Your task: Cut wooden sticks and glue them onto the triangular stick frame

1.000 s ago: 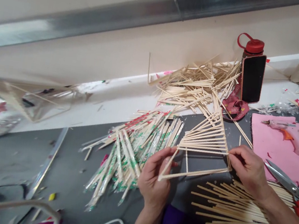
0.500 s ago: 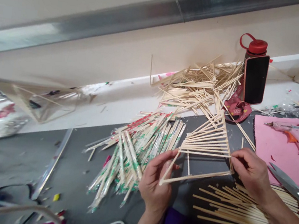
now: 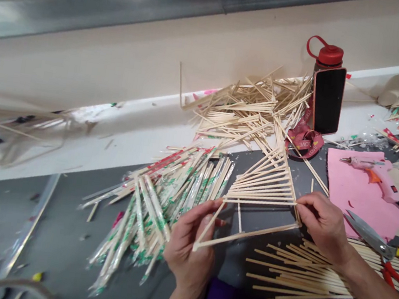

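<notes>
L hand point(image 3: 191, 250): fingers grasp stick frame point(image 3: 260, 191) at its near L side. Index fingertip bears on upper L corner, where nearest slat meets slanting post; post runs down across front of hand, w/ lower L corner in front of palm. Exact thumb contact: cannot tell.

R hand point(image 3: 324, 229): thumb & index pinch R end of nearest slat, at upper R corner; lower R corner sits just below the fingertips. Remaining fingers curled in.

Frame pos.: btwn both hands, slatted face up, narrow end pointing away twd loose stick pile point(image 3: 260, 111). Lower bar spans L to R below slats. Contact w/ gray tabletop point(image 3: 71, 240): cannot tell.

Adj. items: wrapped chopsticks point(image 3: 173, 205) L of frame, beyond L hand; bare sticks point(image 3: 300, 280) below R hand & forearm. R of R hand: scissors point(image 3: 369, 233), blades partly over pink sheet point(image 3: 356, 196); glue gun point(image 3: 379, 175) lies on same sheet. Rear: phone point(image 3: 327, 100) upright in front of red-capped bottle point(image 3: 329, 56); lanyard point(image 3: 305, 147) bunched near phone's base.
</notes>
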The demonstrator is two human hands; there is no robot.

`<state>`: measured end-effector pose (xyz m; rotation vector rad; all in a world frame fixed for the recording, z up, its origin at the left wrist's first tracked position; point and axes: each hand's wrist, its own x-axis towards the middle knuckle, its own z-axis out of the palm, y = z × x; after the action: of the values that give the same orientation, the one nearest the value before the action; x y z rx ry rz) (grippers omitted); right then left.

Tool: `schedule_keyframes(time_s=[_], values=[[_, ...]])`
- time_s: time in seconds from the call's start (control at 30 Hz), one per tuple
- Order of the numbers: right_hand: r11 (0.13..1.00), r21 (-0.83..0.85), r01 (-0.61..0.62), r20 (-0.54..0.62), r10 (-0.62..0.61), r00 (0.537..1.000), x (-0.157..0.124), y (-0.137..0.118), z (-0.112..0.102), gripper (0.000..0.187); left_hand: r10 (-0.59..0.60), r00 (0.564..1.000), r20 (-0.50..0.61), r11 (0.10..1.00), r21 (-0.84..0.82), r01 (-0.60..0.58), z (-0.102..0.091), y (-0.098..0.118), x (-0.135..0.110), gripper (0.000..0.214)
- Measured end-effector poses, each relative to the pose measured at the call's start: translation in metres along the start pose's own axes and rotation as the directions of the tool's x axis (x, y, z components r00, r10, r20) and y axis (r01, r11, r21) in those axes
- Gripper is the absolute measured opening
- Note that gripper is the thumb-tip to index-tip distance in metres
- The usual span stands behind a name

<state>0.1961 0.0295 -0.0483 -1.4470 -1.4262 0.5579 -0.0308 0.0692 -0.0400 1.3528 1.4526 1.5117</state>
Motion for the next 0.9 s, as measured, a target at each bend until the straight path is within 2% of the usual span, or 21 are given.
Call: schedule_keyframes(time_s=[0.43,0.9], values=[[1.000,-0.026,0.010,-0.004,-0.010,1.000,-0.0015,0.0017,0.0009,0.012,-0.002,1.000,0.026,0.999,-0.053,0.004,-0.0039,-0.0054,-0.0021,0.017],[0.999,-0.038,-0.032,-0.010,0.032,0.999,-0.0023,0.0002,0.0020,0.014,-0.001,0.999,0.037,1.000,-0.010,0.001,-0.0051,-0.0046,-0.0028,0.018]])
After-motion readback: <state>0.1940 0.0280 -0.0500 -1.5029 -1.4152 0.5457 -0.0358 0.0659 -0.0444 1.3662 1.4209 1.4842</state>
